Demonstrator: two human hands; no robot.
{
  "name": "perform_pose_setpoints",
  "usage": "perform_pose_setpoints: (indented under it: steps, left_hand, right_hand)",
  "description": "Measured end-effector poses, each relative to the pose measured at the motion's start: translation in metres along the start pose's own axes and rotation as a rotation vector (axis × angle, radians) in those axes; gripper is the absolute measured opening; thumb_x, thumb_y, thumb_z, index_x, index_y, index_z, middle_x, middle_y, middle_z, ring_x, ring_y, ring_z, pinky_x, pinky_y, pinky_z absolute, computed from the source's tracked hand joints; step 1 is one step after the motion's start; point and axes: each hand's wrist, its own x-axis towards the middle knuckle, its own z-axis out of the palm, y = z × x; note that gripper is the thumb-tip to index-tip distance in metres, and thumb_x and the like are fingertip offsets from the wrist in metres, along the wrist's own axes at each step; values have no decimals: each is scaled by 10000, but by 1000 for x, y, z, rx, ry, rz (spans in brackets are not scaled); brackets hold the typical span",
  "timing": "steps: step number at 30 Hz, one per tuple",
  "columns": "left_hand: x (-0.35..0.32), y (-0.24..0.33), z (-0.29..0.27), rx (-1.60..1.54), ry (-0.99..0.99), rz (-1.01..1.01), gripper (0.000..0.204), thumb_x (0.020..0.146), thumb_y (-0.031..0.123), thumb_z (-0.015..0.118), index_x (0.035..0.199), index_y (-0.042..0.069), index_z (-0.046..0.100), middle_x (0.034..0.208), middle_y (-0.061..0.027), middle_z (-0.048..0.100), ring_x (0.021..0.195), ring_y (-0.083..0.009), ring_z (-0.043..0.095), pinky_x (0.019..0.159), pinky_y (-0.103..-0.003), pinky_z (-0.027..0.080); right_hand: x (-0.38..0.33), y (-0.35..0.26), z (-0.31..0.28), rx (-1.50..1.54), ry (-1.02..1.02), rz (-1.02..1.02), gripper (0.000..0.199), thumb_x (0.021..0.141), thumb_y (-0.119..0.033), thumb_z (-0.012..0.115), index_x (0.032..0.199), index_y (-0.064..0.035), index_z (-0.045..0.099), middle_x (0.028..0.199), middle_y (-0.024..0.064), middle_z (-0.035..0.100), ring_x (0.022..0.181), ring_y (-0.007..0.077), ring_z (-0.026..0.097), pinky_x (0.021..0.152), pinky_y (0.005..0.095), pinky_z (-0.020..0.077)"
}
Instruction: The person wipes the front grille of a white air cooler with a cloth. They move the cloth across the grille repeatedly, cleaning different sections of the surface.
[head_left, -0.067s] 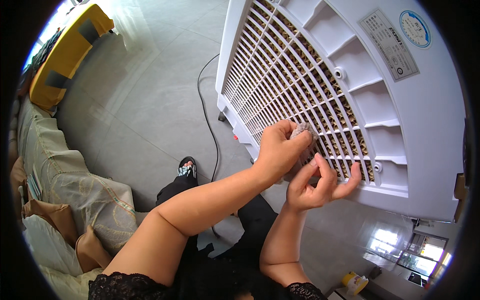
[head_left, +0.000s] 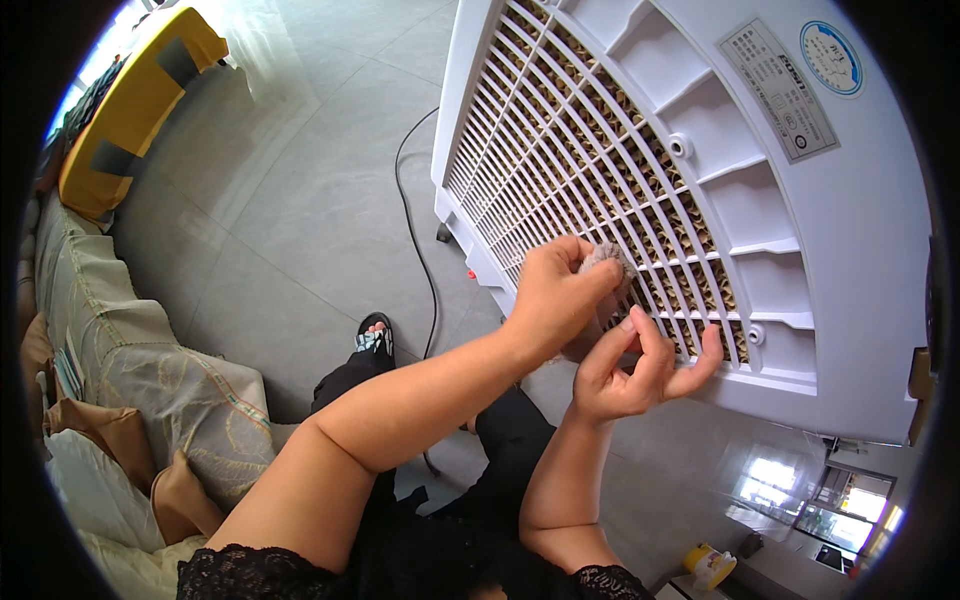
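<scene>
A white air cooler [head_left: 865,200] fills the upper right, its slatted grille [head_left: 540,130] covering a brown honeycomb pad [head_left: 660,225]. Pressed to the lower part of the grille is my left hand [head_left: 558,300], its fingers closed on a crumpled grey cloth [head_left: 612,262]. Just right of it and lower, my right hand [head_left: 640,372] has thumb and index fingertips together at the slats, the other fingers bent and apart. Whatever that pinch may hold is too small to make out. A brownish-grey patch between the two hands is partly hidden.
A black cable [head_left: 412,215] runs over the grey tiled floor [head_left: 290,200], left of the cooler. At the left stands a sofa with a patterned cover [head_left: 190,400], and beyond it a yellow-draped piece of furniture [head_left: 140,110]. A yellow-and-white bucket [head_left: 710,567] is at lower right.
My left hand has shifted very slightly on the grille with the cloth. My right hand stays where it was.
</scene>
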Motion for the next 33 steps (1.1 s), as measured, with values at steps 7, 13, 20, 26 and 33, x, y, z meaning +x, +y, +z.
perform_pose_setpoints:
  steps: [7,13,20,26,33]
  left_hand:
    - [2,10,-3,71,29,49,121,832,104,654,820,-11,617,723,-67,649,632,-108,611,537,-240,492]
    - [12,11,-25,-60,-20,-47,115,862,74,612,867,-36,577,757,-91,646,633,-124,608,559,-250,510]
    - [5,-10,-18,-151,-74,-81,113,895,94,628,876,-6,578,783,-80,642,659,-115,608,586,-242,509]
    - [16,4,-18,-205,15,9,123,871,95,661,859,4,580,780,-77,656,662,-105,606,579,-232,502]
    - [7,-7,-12,-45,-66,-69,139,863,100,674,829,-7,591,751,-60,649,620,-100,598,532,-251,497]
  right_hand:
    - [-2,-11,1,-7,11,81,133,831,38,586,926,-12,664,1094,346,561,1166,218,495,534,221,409]
    - [-2,-9,3,52,32,89,143,822,40,577,927,-7,662,1351,344,358,921,153,495,505,197,422]
    - [-2,-2,2,15,-5,15,180,806,57,550,936,-16,651,1411,305,280,490,55,455,503,197,443]
    - [-2,-11,2,-10,-3,85,96,852,-8,593,926,-13,655,1384,337,307,1119,259,488,610,221,504]
    - [-1,-2,3,-17,-5,-9,175,823,38,554,940,-44,654,1414,318,278,474,55,422,560,209,450]
